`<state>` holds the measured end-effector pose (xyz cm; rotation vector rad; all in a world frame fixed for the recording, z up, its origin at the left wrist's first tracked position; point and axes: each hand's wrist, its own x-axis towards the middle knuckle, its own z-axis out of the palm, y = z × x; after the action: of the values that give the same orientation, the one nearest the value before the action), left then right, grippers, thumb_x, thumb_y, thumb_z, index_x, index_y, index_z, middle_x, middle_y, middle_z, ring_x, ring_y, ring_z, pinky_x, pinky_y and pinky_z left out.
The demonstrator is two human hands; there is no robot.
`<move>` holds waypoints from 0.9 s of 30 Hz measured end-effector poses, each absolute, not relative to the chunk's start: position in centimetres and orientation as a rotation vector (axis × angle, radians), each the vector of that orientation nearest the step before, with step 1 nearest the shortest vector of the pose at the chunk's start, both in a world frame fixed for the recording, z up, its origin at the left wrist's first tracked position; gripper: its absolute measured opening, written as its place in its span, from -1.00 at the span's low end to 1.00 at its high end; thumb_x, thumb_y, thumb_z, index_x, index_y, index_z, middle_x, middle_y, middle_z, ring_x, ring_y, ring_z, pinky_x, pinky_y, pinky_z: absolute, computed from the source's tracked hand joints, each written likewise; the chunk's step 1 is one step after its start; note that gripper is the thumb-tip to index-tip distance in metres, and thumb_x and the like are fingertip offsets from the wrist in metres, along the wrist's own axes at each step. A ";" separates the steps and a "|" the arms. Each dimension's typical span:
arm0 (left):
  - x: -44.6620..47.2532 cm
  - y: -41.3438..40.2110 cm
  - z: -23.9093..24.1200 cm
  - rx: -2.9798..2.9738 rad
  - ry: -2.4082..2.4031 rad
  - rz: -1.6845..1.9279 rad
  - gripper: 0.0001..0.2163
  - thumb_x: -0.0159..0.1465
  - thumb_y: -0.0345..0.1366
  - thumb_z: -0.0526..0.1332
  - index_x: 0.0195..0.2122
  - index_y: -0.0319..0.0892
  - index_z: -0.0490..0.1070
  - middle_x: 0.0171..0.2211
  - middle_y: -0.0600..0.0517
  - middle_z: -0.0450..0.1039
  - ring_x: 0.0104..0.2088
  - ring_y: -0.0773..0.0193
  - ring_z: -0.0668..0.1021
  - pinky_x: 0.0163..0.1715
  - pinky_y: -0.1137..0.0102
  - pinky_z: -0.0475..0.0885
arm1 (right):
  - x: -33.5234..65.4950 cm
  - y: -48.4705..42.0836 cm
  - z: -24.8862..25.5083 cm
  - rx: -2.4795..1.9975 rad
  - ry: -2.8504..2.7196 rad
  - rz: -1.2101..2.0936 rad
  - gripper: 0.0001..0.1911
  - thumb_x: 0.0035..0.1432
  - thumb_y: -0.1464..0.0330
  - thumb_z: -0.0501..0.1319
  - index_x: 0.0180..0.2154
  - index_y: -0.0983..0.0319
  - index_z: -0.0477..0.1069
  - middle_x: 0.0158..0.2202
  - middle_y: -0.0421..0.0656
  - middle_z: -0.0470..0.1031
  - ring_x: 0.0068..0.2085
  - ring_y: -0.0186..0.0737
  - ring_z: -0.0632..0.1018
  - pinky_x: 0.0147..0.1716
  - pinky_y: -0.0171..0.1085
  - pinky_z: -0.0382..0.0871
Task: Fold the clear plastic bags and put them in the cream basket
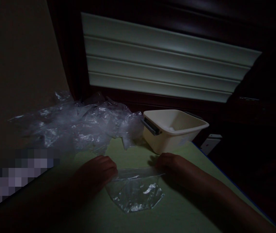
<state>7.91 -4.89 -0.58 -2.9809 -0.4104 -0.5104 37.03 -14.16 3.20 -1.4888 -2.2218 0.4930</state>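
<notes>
A clear plastic bag (136,193) lies on the pale green tabletop (118,150), its folded or banded top edge facing away from me and its body toward me. My left hand (101,167) has its fingers curled at the left end of that top edge. At the right end, my right hand (170,163) is closed on the other corner, fingers bent down to the table. Dim light hides the fingertips of both hands. The edge between them is fairly straight, while the bag's lower part is wrinkled and shiny.
A big heap of crumpled clear plastic bags (87,124) covers the table's back left. Beyond my right hand stands a cream plastic tub (167,139) with grey handles. A white phone-like object (210,144) shows past the right edge. A slatted panel (152,58) rises behind.
</notes>
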 end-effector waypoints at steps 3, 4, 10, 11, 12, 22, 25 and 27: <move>7.9 -5.5 0.2 -2.935 -0.419 -0.495 -0.77 0.24 -0.65 0.04 -0.31 -0.22 0.40 -0.31 0.00 0.47 -0.30 0.19 0.45 -0.25 0.33 0.30 | 36.8 -14.7 4.1 -1.476 -2.245 0.456 -0.64 0.08 0.60 0.11 -0.15 0.21 0.52 -0.15 -0.07 0.54 -0.18 -0.13 0.55 -0.20 -0.21 0.42; 7.9 -5.7 0.4 -2.919 -0.425 -0.495 -0.77 0.24 -0.65 0.06 -0.31 -0.22 0.40 -0.31 0.00 0.47 -0.30 0.19 0.45 -0.24 0.34 0.30 | 36.6 -14.9 4.4 -1.483 -2.226 0.427 -0.61 0.09 0.61 0.09 -0.11 0.22 0.51 -0.12 -0.05 0.54 -0.15 -0.11 0.56 -0.16 -0.19 0.42; 7.9 -5.8 0.1 -2.867 -0.385 -0.484 -0.81 0.29 -0.61 0.10 -0.31 -0.21 0.40 -0.33 0.00 0.47 -0.31 0.19 0.45 -0.24 0.33 0.32 | 32.8 -15.7 4.9 -1.401 -2.382 0.427 -0.47 0.33 0.26 0.06 0.25 0.36 0.21 0.26 0.13 0.25 0.24 0.02 0.31 0.20 -0.04 0.20; 7.9 -5.7 0.0 -2.864 -0.378 -0.486 -0.83 0.29 -0.60 0.10 -0.29 -0.22 0.40 -0.32 0.00 0.47 -0.30 0.18 0.45 -0.23 0.32 0.32 | 32.2 -15.8 4.7 -1.371 -2.453 0.481 -0.36 0.32 0.15 0.07 0.29 0.39 0.13 0.32 0.13 0.14 0.30 0.04 0.21 0.25 -0.01 0.10; 7.9 -5.7 0.0 -2.863 -0.371 -0.492 -0.84 0.30 -0.59 0.10 -0.28 -0.22 0.40 -0.31 -0.01 0.47 -0.29 0.17 0.46 -0.23 0.32 0.33 | 31.7 -15.8 4.4 -1.336 -2.517 0.534 -0.27 0.30 0.07 0.08 0.32 0.41 0.06 0.35 0.13 0.04 0.34 0.06 0.12 0.29 0.01 0.00; 7.6 -6.2 2.1 -2.901 -0.190 -0.806 -0.66 0.11 -0.57 -0.02 -0.13 -0.26 0.38 -0.18 -0.11 0.52 -0.17 0.15 0.54 -0.12 0.32 0.39 | 31.2 -15.6 3.4 -1.263 -2.609 0.799 -0.13 0.26 -0.04 0.07 0.35 0.38 -0.10 0.38 0.12 -0.16 0.38 0.04 -0.07 0.32 0.03 -0.31; 7.4 -7.8 3.0 -2.920 -0.150 -0.851 -0.65 0.00 -0.56 -0.01 -0.20 -0.24 0.37 -0.25 -0.10 0.53 -0.27 0.17 0.57 -0.20 0.36 0.42 | 31.2 -15.7 3.2 -1.254 -2.596 0.780 -0.13 0.26 -0.04 0.07 0.36 0.37 -0.12 0.38 0.12 -0.16 0.38 0.03 -0.08 0.32 0.04 -0.31; 7.2 -8.7 3.1 -2.890 -0.247 -0.835 -0.71 0.01 -0.57 0.00 -0.29 -0.22 0.38 -0.33 -0.09 0.54 -0.42 0.19 0.55 -0.36 0.37 0.43 | 31.3 -15.8 3.0 -1.247 -2.593 0.770 -0.12 0.25 -0.04 0.08 0.36 0.36 -0.12 0.38 0.11 -0.17 0.38 0.02 -0.08 0.32 0.04 -0.29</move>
<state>7.17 -8.71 3.10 -2.8899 -0.2468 -0.8354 31.34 -15.76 3.03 -1.2469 -2.5927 0.7700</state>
